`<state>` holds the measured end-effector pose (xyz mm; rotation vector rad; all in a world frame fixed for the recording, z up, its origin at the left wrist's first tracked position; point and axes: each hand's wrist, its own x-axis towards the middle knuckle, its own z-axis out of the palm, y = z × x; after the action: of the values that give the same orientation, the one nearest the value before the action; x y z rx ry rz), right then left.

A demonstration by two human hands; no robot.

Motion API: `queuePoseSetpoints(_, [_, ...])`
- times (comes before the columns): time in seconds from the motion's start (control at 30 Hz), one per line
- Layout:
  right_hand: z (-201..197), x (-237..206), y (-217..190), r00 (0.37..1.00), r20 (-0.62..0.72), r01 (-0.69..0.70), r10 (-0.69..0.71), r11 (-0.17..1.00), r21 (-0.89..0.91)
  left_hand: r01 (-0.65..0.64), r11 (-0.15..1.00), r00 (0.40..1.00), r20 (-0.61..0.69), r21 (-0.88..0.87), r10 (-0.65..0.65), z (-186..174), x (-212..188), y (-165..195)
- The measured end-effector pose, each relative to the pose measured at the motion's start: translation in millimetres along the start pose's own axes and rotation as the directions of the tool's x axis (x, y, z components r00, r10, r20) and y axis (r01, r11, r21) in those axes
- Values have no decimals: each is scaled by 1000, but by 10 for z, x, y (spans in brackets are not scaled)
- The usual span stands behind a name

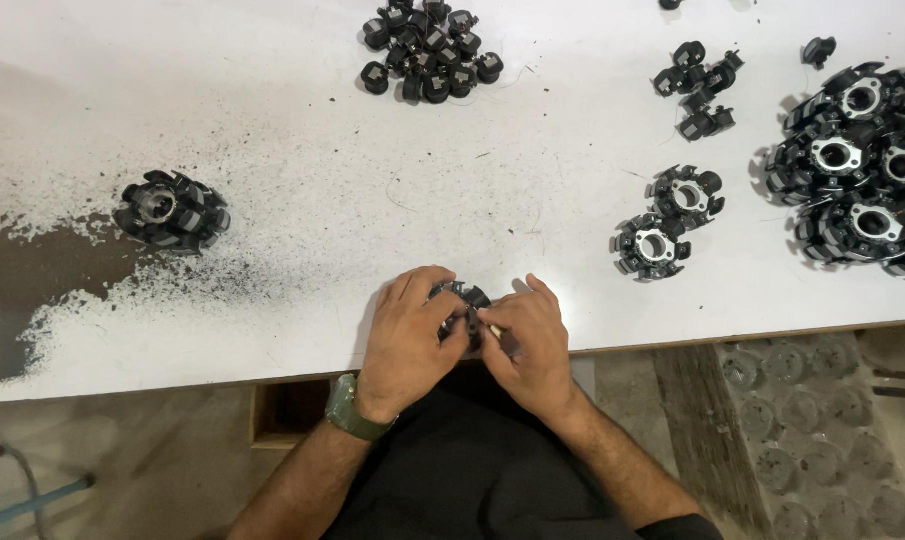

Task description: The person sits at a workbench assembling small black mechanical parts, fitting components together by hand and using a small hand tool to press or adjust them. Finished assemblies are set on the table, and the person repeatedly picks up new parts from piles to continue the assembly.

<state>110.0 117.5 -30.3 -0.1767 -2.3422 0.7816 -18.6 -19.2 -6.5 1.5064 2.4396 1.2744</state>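
At the worktop (273,120) edge, about six o'clock, the left hand (405,330) and right hand (533,340) close from both sides around a black stator (463,298), with what seems a thin tool between them.

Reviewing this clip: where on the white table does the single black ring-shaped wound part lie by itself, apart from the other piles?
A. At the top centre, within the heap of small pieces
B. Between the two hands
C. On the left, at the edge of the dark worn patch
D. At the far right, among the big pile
C: the lone ring-shaped part lies on the left of the table, at the edge of the dark worn patch, far from both hands.
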Motion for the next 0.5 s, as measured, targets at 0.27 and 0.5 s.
queuePoseSetpoints(0.27, [-25,-31,8,1000,-10,-7,7,1000,23,52,996,998,-18,-75,-54,14,-42,21])
queuePoseSetpoints(0.5, [-9,-18,-8,999,-12,31,-31,1000,0,-18,1000,998,-56,4,18,-16,-33,13])
